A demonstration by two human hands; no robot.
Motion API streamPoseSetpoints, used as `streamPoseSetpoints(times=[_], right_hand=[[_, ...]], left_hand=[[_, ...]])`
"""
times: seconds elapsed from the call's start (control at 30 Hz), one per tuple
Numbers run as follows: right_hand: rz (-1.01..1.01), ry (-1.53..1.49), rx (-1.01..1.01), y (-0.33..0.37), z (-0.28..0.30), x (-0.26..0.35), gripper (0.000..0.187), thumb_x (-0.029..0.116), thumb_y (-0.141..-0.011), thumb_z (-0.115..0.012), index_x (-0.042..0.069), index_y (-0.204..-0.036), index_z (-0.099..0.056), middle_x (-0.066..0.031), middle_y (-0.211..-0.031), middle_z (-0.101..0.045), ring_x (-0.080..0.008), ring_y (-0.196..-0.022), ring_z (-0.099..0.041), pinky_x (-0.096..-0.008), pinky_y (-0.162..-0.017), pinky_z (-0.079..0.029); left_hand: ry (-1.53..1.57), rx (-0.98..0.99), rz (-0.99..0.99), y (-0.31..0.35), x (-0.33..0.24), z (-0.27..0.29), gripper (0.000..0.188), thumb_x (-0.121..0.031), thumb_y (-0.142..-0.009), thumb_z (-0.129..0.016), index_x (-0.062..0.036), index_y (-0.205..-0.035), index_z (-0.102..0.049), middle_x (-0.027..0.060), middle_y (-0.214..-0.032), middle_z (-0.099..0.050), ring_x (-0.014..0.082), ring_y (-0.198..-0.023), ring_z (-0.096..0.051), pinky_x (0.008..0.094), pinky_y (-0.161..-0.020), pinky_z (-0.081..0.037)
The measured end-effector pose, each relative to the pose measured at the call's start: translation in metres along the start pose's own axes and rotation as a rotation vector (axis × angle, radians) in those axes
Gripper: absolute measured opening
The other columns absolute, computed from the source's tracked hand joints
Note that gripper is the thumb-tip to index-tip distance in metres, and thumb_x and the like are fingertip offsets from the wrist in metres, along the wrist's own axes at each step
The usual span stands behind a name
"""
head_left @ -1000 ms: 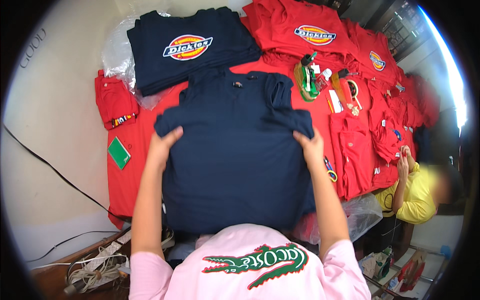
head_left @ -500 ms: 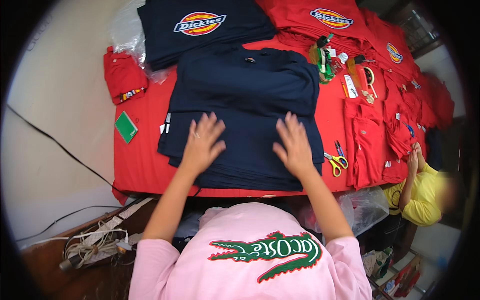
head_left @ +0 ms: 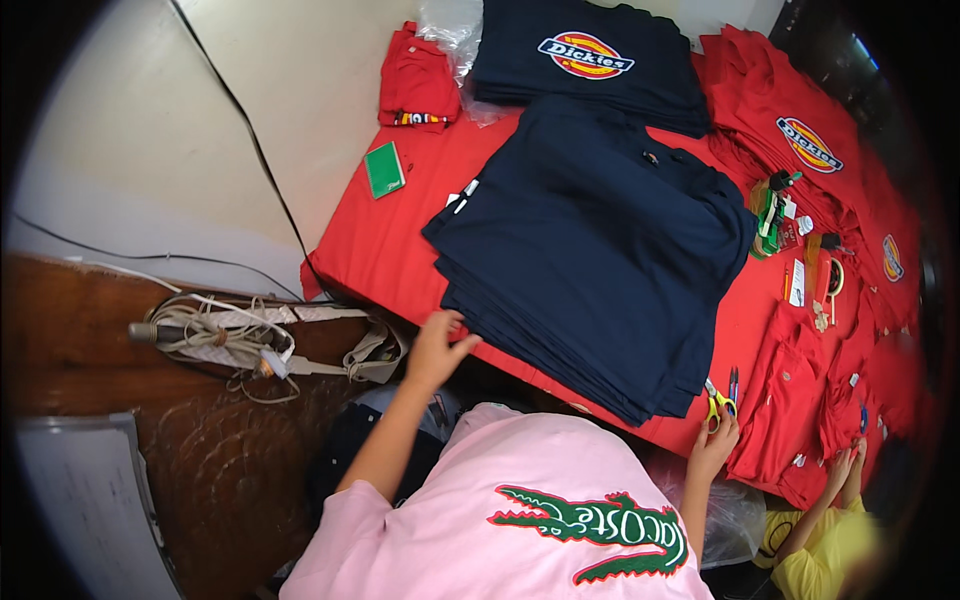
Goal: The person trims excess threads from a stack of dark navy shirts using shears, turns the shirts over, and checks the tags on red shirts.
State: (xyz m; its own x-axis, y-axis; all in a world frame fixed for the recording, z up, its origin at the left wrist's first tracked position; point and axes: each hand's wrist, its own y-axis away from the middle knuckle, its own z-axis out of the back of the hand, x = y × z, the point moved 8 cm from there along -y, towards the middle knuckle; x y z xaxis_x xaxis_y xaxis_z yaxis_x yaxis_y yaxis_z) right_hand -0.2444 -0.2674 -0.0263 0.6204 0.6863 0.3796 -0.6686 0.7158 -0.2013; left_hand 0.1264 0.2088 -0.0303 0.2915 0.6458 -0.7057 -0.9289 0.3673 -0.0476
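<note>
A stack of dark navy shirts (head_left: 600,250) lies flat on the red-covered table (head_left: 350,235), its near edge showing several folded layers. Beside the stack's near left corner, at the table edge, is my left hand (head_left: 435,355), thumb apart from the fingers and holding nothing. At the table's front edge, right of the stack, my right hand (head_left: 711,452) has its fingers closed at the handles of yellow-green scissors (head_left: 722,400). A dark pen-like tool (head_left: 734,384) lies just beyond them.
Folded red shirts (head_left: 785,390) lie at right, and a printed navy pile (head_left: 640,75) at the back. A green notebook (head_left: 384,169) lies left; tagging tools (head_left: 768,215) and tape (head_left: 836,277) lie right. Bundled cables (head_left: 225,335) sit lower left. A person in yellow (head_left: 825,555) handles red cloth.
Both hands have left the top of the navy stack. My left hand went to the near table edge, my right to the scissors. The view has turned, tilting the table.
</note>
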Motion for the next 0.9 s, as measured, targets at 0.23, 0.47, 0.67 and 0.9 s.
streamPoseSetpoints(times=[0.23, 0.47, 0.67, 0.9], right_hand=[[-0.092, -0.141, 0.209, -0.025, -0.002, -0.030, 0.031, 0.004, -0.094, -0.072, 0.002, -0.124, -0.065, -0.0174, -0.123, -0.058, -0.0365, -0.114, -0.063, -0.0449, -0.094, -0.053], [0.105, -0.180, 0.149, -0.025, 0.013, -0.031, 0.030, -0.005, -0.088, -0.070, 0.002, -0.118, -0.066, -0.0209, -0.126, -0.058, -0.0409, -0.116, -0.063, -0.0444, -0.096, -0.054], [0.106, -0.159, 0.101, -0.032, 0.024, -0.021, 0.028, -0.004, -0.087, -0.072, 0.001, -0.114, -0.066, -0.0148, -0.111, -0.062, -0.0299, -0.088, -0.064, -0.0413, -0.080, -0.053], [0.350, -0.448, 0.375, -0.034, -0.011, 0.107, 0.044, 0.011, -0.081, -0.085, 0.005, -0.121, -0.067, -0.0131, -0.115, -0.063, -0.0292, -0.092, -0.066, -0.0381, -0.081, -0.055]], left_hand=[[0.103, -0.226, 0.177, 0.043, 0.004, -0.021, 0.013, -0.010, -0.093, -0.074, 0.0013, -0.093, -0.067, 0.0165, -0.086, -0.065, 0.0313, -0.080, -0.068, 0.0407, -0.075, -0.054], [-0.133, 0.366, 0.228, 0.225, 0.055, -0.057, 0.011, -0.010, -0.091, -0.070, 0.0001, -0.090, -0.067, 0.0207, -0.087, -0.066, 0.0416, -0.083, -0.067, 0.0466, -0.073, -0.053], [-0.034, 0.452, 0.373, 0.306, 0.071, -0.106, 0.012, -0.010, -0.089, -0.069, 0.0006, -0.095, -0.071, 0.0237, -0.091, -0.070, 0.0413, -0.083, -0.071, 0.0466, -0.074, -0.055], [-0.146, 0.128, 0.228, 0.226, 0.003, -0.092, 0.058, -0.008, -0.087, -0.075, -0.0084, -0.143, -0.059, 0.0190, -0.141, -0.061, 0.0402, -0.134, -0.056, 0.0443, -0.116, -0.043]])
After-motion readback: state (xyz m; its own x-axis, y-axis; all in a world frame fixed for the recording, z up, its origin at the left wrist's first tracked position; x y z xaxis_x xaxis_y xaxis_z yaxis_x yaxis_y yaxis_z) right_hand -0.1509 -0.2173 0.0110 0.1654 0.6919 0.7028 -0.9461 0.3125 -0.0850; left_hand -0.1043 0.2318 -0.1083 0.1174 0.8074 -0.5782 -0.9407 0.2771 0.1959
